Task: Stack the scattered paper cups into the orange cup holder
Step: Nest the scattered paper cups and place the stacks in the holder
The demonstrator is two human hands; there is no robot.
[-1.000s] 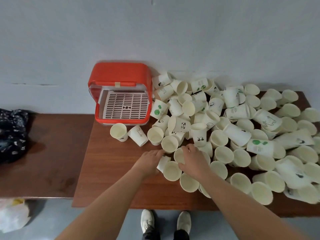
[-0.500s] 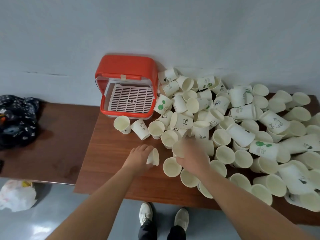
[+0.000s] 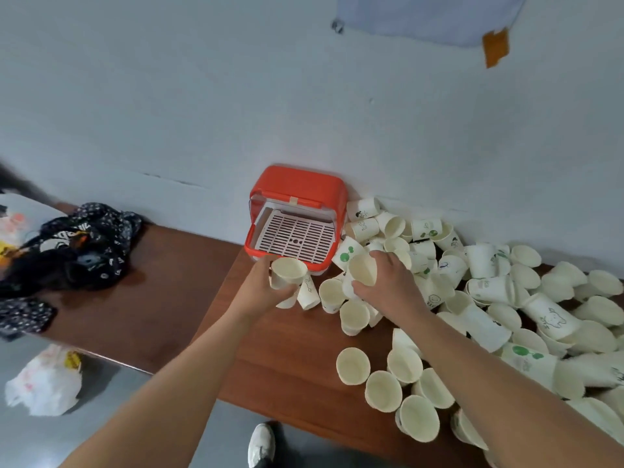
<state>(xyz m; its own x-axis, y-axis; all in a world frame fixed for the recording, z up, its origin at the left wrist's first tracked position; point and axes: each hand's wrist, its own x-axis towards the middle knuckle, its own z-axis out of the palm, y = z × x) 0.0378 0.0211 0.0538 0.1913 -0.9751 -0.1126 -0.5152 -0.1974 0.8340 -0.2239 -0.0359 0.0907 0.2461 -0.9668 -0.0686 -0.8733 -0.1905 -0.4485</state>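
The left hand (image 3: 261, 292) grasps a plain paper cup (image 3: 287, 271) round its wall, fingers curled under it and thumb along the near side. The cup's mouth tips up toward the camera, just in front of the orange cup holder (image 3: 299, 187). The right hand (image 3: 393, 287) is wrapped round a second cup (image 3: 363, 270) at the left edge of the heap of paper cups (image 3: 489, 298). Its fingers reach over the far side and that cup's mouth is turned left, toward the other hand.

With the two open mouths so near each other, the hands seem set to slide one cup into the other, building a nested stack before anything goes into the holder. Whether the left hand already carries more than one cup, I cannot tell.

Both forearms reach forward from the near edge of the table (image 3: 277, 359) and converge in front of the holder. The wrists are fairly straight, and the right arm crosses above loose cups lying on their sides.

The holder sits at the far edge against the wall, lid raised, and its white slotted tray (image 3: 297, 234) shows no cups in it. The heap spreads from the holder's right side across the right half of the table, so most of the task appears undone. A dark patterned cloth (image 3: 77, 241) lies well apart on the far left.
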